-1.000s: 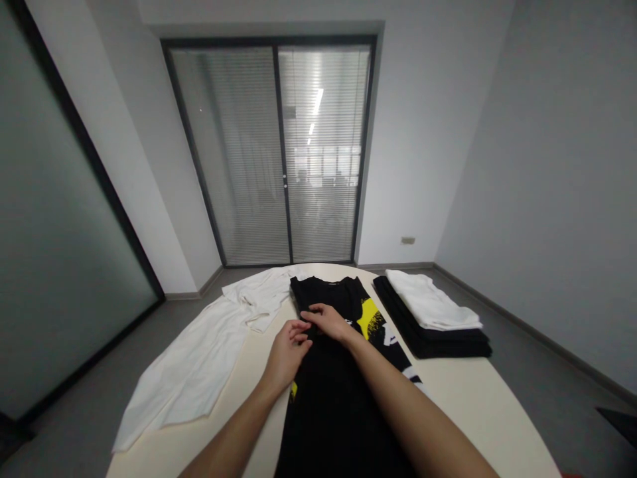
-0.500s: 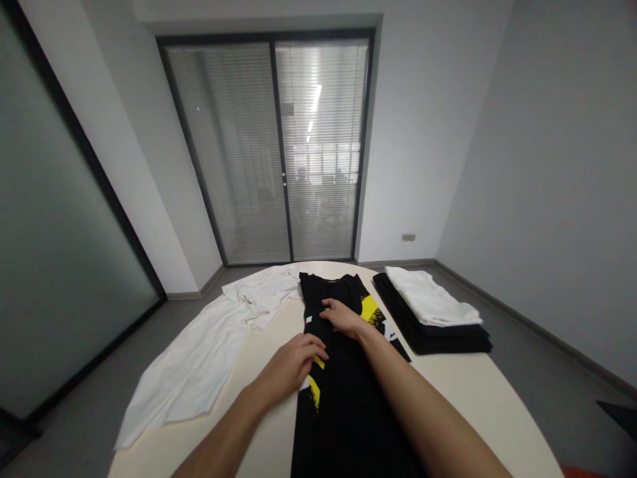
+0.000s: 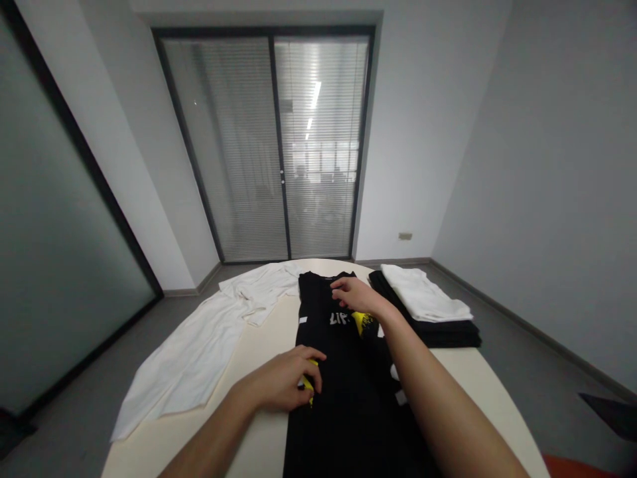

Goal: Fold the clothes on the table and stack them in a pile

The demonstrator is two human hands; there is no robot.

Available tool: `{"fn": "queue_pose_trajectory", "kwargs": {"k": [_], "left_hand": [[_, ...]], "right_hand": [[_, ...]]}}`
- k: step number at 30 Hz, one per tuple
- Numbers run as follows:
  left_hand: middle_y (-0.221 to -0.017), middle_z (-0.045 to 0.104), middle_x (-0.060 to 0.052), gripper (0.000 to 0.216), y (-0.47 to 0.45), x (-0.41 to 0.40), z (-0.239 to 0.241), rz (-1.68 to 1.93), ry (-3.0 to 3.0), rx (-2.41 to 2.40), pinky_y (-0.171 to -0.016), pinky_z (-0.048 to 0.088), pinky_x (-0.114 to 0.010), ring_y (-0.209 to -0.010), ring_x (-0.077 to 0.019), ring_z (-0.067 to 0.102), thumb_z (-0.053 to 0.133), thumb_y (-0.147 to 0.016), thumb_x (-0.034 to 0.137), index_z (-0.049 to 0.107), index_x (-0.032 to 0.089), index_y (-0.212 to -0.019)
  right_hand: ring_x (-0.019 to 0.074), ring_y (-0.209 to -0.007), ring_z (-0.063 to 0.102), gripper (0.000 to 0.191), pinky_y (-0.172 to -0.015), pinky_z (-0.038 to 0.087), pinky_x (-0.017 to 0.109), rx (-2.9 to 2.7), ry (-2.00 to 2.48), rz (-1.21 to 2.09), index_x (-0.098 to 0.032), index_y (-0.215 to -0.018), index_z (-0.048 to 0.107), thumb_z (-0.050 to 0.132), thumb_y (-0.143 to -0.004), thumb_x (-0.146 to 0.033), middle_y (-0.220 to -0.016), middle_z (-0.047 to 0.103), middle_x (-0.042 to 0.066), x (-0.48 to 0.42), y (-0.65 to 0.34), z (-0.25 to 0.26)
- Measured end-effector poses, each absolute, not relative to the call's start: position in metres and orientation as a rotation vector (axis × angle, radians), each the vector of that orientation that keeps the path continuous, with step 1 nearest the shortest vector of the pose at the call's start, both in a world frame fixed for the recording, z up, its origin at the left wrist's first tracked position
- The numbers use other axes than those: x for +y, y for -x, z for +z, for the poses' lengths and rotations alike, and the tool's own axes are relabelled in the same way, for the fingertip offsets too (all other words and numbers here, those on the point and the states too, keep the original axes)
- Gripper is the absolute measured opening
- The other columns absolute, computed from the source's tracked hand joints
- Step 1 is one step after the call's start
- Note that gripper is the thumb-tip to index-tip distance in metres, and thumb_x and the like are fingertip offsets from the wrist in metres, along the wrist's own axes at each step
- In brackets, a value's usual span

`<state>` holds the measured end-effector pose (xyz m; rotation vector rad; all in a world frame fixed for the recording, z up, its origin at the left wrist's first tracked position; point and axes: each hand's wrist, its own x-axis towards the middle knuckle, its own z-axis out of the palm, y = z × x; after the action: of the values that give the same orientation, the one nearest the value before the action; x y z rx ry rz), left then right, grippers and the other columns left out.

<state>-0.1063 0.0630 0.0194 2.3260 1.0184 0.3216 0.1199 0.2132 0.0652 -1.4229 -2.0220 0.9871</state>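
Note:
A black T-shirt with yellow and white patches lies lengthwise on the table in front of me. Pale lettering shows on its upper part, and its neckline is at the far end. My left hand rests on the shirt's left edge over a yellow patch, thumb and fingers apart. Farther up, my right hand is over the chest just below the neckline, its fingers loosely bent and apart with nothing visible in them. Whether it touches the cloth is hard to tell. My right forearm covers part of the shirt's right side.
A white garment is spread along the left side of the pale round table. At the right edge sits a stack of folded black clothes with a folded white one on top. Beyond stands a glass door with blinds.
My right hand has shifted right and slightly away from me, and lettering on the shirt now shows. The left hand has moved slightly nearer, its fingers wider apart. The shirt's right side lies farther in.

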Motion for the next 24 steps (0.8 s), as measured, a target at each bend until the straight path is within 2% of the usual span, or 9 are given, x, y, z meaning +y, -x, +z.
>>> {"fn": "queue_pose_trajectory", "kwargs": {"k": [4,7,10,13,16,19,24], "left_hand": [[-0.144,0.052,-0.004,0.019,0.106,0.062,0.022,0.316,-2.291,1.017,-0.108,0.039,-0.035,-0.133,-0.0238,0.049,0.066,-0.078,0.011,0.073,0.025,-0.089],[-0.139,0.057,-0.003,0.011,0.103,0.06,0.027,0.391,-2.304,0.97,-0.108,0.038,-0.035,-0.128,-0.0223,0.052,0.062,-0.087,0.017,0.07,0.025,-0.09],[-0.129,0.064,-0.003,0.013,0.097,0.057,0.03,0.535,-2.321,0.914,-0.104,0.041,-0.033,-0.12,-0.0192,0.055,0.056,-0.093,0.017,0.067,0.023,-0.093],[-0.119,0.067,-0.003,0.018,0.092,0.055,0.028,0.539,-2.337,0.906,-0.1,0.043,-0.031,-0.114,-0.0182,0.056,0.054,-0.091,0.011,0.067,0.023,-0.095],[-0.118,0.065,-0.003,0.029,0.09,0.053,0.026,0.424,-2.367,0.907,-0.103,0.042,-0.032,-0.115,-0.019,0.055,0.06,-0.081,0.005,0.071,0.025,-0.099],[-0.122,0.06,-0.003,0.03,0.089,0.05,0.028,0.333,-2.381,0.925,-0.105,0.04,-0.036,-0.119,-0.0219,0.052,0.071,-0.074,0.008,0.075,0.028,-0.097],[-0.118,0.06,-0.002,0.031,0.083,0.044,0.035,0.254,-2.401,0.899,-0.105,0.038,-0.039,-0.115,-0.0232,0.051,0.08,-0.074,0.018,0.077,0.032,-0.101]], "right_hand": [[0.0157,-0.071,0.066,0.016,-0.066,0.048,0.024,-2.243,1.561,0.716,-0.015,-0.098,0.071,0.06,-0.086,-0.017,-0.086,0.073,0.006,0.206,-0.147,0.051],[0.0191,-0.083,0.067,0.022,-0.076,0.048,0.027,-2.301,1.529,0.666,-0.014,-0.105,0.071,0.061,-0.085,-0.018,-0.092,0.073,0.008,0.196,-0.162,0.025],[0.0184,-0.086,0.066,0.03,-0.081,0.048,0.028,-2.349,1.363,0.646,-0.016,-0.117,0.067,0.056,-0.089,-0.018,-0.097,0.072,0.008,0.186,-0.169,0.003],[0.0196,-0.094,0.064,0.027,-0.089,0.047,0.031,-2.351,1.212,0.525,-0.018,-0.113,0.07,0.054,-0.092,-0.021,-0.103,0.071,0.009,0.175,-0.169,-0.004],[0.0215,-0.106,0.06,0.024,-0.098,0.042,0.033,-2.4,1.07,0.408,-0.021,-0.107,0.073,0.054,-0.093,-0.024,-0.109,0.068,0.01,0.164,-0.163,-0.002],[0.0236,-0.106,0.058,0.026,-0.097,0.041,0.036,-2.475,1.066,0.337,-0.023,-0.111,0.074,0.054,-0.094,-0.025,-0.108,0.068,0.01,0.158,-0.151,-0.002],[0.0264,-0.098,0.062,0.025,-0.087,0.041,0.037,-2.461,1.256,0.323,-0.023,-0.109,0.075,0.056,-0.093,-0.029,-0.104,0.071,0.011,0.16,-0.125,-0.002]]}}
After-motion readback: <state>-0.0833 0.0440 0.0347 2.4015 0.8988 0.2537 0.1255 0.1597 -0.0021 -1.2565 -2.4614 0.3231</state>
